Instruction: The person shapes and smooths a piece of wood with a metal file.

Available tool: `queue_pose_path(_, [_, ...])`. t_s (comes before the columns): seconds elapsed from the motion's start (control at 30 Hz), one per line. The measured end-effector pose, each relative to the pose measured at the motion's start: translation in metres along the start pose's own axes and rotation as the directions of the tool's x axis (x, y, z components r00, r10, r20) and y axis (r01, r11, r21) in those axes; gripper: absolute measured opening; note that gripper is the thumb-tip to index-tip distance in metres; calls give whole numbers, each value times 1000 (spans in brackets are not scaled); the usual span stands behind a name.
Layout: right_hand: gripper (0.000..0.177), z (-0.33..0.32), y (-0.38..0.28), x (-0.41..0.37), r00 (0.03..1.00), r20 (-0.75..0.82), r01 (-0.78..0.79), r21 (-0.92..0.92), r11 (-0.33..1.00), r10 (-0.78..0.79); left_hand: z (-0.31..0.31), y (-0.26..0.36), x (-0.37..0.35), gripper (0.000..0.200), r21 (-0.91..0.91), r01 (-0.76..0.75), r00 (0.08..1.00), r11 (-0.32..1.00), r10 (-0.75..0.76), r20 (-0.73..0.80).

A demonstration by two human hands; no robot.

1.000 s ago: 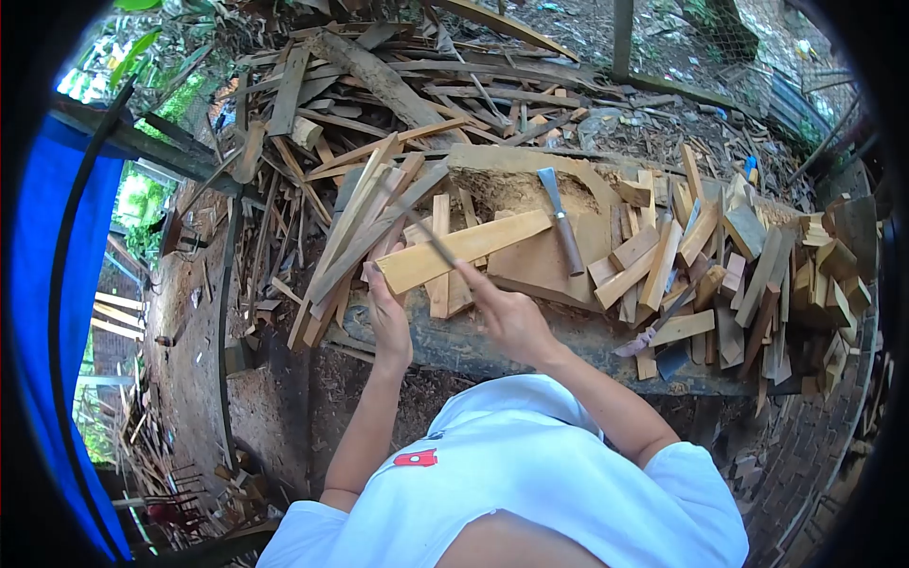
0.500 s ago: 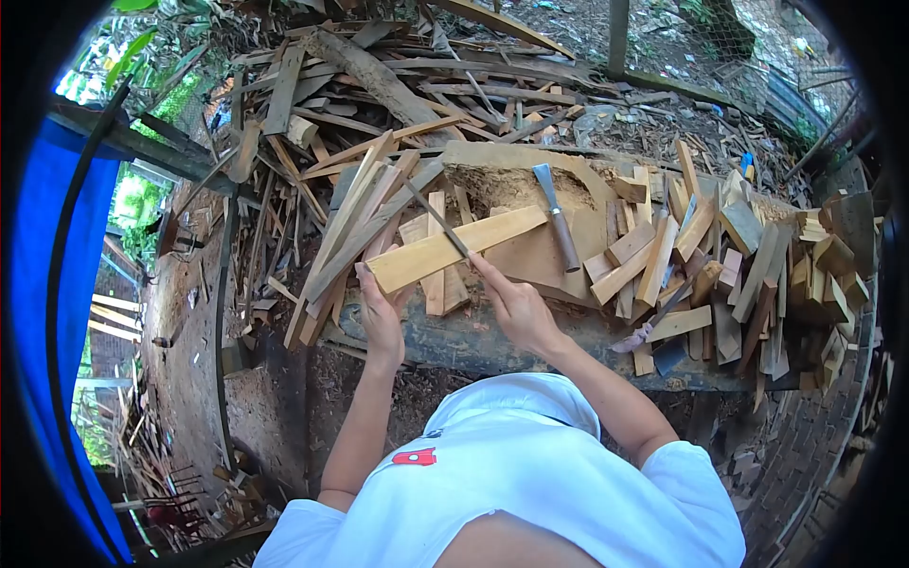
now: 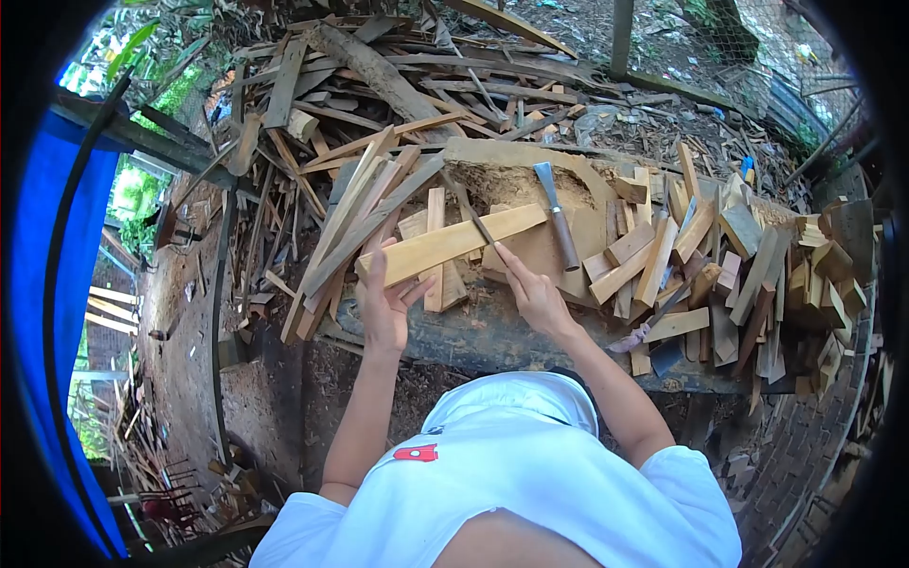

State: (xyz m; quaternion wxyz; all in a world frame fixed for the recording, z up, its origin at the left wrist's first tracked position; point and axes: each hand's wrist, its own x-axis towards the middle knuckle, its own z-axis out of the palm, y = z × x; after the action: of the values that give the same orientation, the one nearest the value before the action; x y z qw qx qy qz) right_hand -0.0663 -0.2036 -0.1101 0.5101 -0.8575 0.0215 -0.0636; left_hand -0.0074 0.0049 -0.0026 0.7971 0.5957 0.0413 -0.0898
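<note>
My left hand [image 3: 386, 308] supports the near left end of a pale wooden board [image 3: 445, 246], its thumb and fingers around the end. The board slants up to the right, its far end over a large wooden block [image 3: 530, 265]. In my right hand [image 3: 538, 301] is a thin, dark, file-like bar [image 3: 480, 225], lying across the board's face with its tip past the far edge. The fingers pinch its near end at the board's near edge. A broad-bladed metal tool with a wooden handle [image 3: 565, 237] lies on the block, right of the board.
Many offcuts [image 3: 653, 256] are heaped on the right of the worn bench [image 3: 454, 336]. Long slats [image 3: 355, 232] lean at the left. Behind is a pile of scrap wood [image 3: 379, 80]. A blue tarp [image 3: 57, 312] hangs at the far left.
My right hand and the bar have shifted right along the board. My left hand's fingers have spread and re-placed around the board's left end, which has moved slightly left.
</note>
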Motion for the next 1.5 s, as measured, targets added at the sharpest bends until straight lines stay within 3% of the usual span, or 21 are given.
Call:
queue_pose_path(0.03, [51, -3, -3, 0, 1000, -7, -2, 1, 1000, 2, -2, 1, 3, 52, 107, -4, 997, 994, 13, -78])
queue_pose_path(0.1, [48, -11, -11, -2, 983, 106, -143, -89, 986, 152, -6, 6, 6, 44, 147, -38, 997, 988, 48, -63])
queue_pose_path(0.13, [48, -9, -8, -3, 982, 106, -146, -90, 985, 155, -8, 7, 6, 37, 184, -71, 995, 980, 83, -58])
queue_pose_path(0.2, [47, 0, -2, -5, 997, -70, 6, -108, 994, -13, -9, 10, 3, 36, 230, -93, 992, 969, 111, -68])
queue_pose_path(0.43, [48, 10, -6, 3, 993, -98, 72, 6, 997, -71, -6, 19, 3, 38, 240, -133, 974, 962, 172, -149])
queue_pose_path(0.5, [46, 3, -39, 8, 994, 86, -69, 55, 996, 64, -5, 16, 10, 33, 256, -170, 960, 952, 218, -173])
queue_pose_path(0.6, [57, 5, -96, 11, 984, 123, 119, 69, 991, -127, 6, 15, 14, 22, 269, -264, 915, 926, 329, -235])
queue_pose_path(0.73, [62, 17, -83, 15, 976, 18, 211, 189, 959, -218, 16, 9, 17, 11, 243, -377, 840, 894, 441, -316])
queue_pose_path(0.83, [54, 11, -41, 12, 994, 85, -72, 74, 995, 66, 12, 7, 18, 12, 241, -404, 833, 883, 464, -303])
queue_pose_path(0.87, [54, 12, -38, 13, 994, 86, -79, 76, 994, 73, 12, 6, 17, 12, 243, -398, 836, 885, 459, -301])
queue_pose_path(0.93, [56, 9, -49, 17, 999, 16, -33, 157, 987, 31, 13, 7, 16, 19, 189, -391, 840, 901, 433, -327])
queue_pose_path(0.97, [57, 8, -59, 15, 991, 115, -81, 172, 982, 61, 16, 8, 15, 19, 191, -388, 843, 902, 431, -322])
queue_pose_path(1.0, [57, 5, -74, 16, 992, 112, -82, 172, 982, 63, 21, 10, 12, 22, 254, -400, 838, 881, 463, -289])
queue_pose_path(1.07, [60, 7, -94, 15, 991, 78, 92, 208, 974, -110, 26, 10, 8, 26, 320, -409, 830, 855, 494, -260])
queue_pose_path(1.13, [64, 11, -75, 16, 990, 55, 115, 234, 965, -132, 27, 9, 10, 33, 346, -440, 818, 829, 529, -227])
queue_pose_path(1.2, [63, 10, -54, 13, 997, 53, 58, 58, 997, -61, 21, 10, 12, 34, 310, -435, 835, 845, 508, -213])
queue_pose_path(1.4, [62, 11, -67, 9, 992, 74, -110, 149, 983, 99, 20, 5, 9, 34, 222, -461, 845, 859, 501, -184])
queue_pose_path(1.47, [63, 16, -83, 7, 989, -28, 149, 152, 977, -147, 28, 3, 6, 34, 233, -481, 832, 845, 524, -182])
queue_pose_path(1.5, [63, 10, -85, 7, 995, 40, 86, 184, 979, -95, 32, 3, 5, 34, 202, -484, 827, 852, 520, -213])
